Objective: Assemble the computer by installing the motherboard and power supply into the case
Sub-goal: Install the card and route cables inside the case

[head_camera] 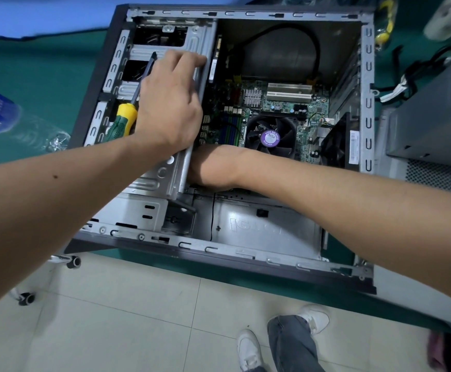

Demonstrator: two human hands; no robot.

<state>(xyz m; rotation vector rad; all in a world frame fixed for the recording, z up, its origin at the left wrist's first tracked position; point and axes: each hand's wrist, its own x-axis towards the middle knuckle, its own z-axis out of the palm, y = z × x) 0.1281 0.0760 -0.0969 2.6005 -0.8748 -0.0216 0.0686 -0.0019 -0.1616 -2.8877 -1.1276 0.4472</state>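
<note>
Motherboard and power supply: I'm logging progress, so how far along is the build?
The motherboard already lies inside the case. In hand: the left hand rests on the drive cage, and the right hand reaches beneath it. Left: the power supply sits outside, beside the case.

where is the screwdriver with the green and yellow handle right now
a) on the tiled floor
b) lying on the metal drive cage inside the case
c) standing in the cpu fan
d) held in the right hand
b: the green-and-yellow-handled screwdriver lies on the grey metal drive cage of the open computer case, beside the left hand, which rests on the cage and does not hold it.
</note>
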